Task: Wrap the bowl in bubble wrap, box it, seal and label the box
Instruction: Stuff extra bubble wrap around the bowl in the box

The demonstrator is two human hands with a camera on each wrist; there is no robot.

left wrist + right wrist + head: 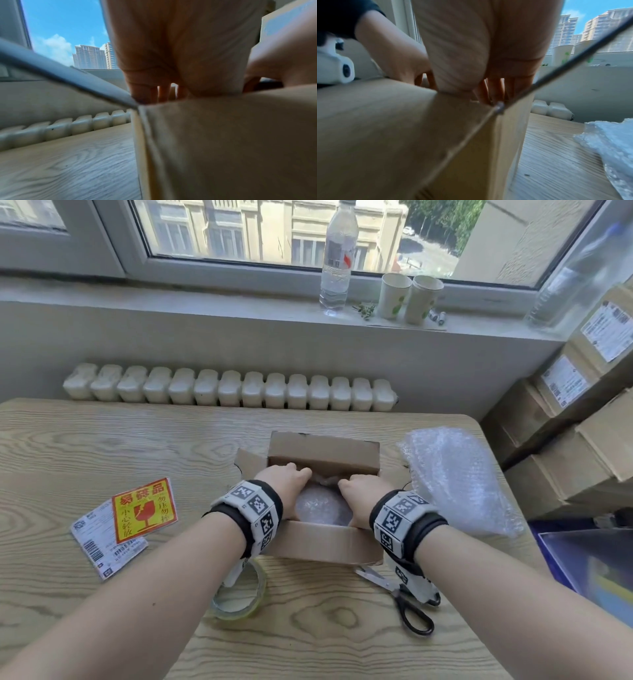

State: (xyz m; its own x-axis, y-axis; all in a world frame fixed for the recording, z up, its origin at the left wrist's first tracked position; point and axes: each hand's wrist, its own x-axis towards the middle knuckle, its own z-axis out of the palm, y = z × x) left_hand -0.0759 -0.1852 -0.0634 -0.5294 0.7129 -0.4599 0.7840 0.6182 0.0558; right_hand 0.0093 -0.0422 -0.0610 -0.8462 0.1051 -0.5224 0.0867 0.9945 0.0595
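While both forearms reach forward over a pale wood-grain table (102, 446), the person's two hands are lowered into an open brown cardboard box (322, 541) that stands near the table's middle. Inside the box sits a rounded bundle of clear bubble wrap (322, 506), presumably the wrapped bowl, though the bowl itself cannot be seen. The left hand (286, 486) lies along the left side of the bundle and the right hand (364, 494) along its right side, fingers pointing down and away into the box. The hands are apart, with the bundle between them. The fingertips are hidden behind the bundle and the box wall, so whether they grip the wrap or only press against it cannot be told. Both wrist views show only blurred palms going down behind the near cardboard wall. The box's far flap stands upright and its side flaps fold outward.

To the right of the box lies a loose crumpled sheet of clear bubble wrap (455, 470). Left of the box, a red and yellow fragile sticker (145, 510) overlaps a white shipping label with barcodes (102, 542). Near the table's front edge, a roll of clear packing tape (239, 594) lies partly under the left wrist, and black-handled scissors (400, 597) lie under the right wrist. Each wrist wears a black band with white coded markers.
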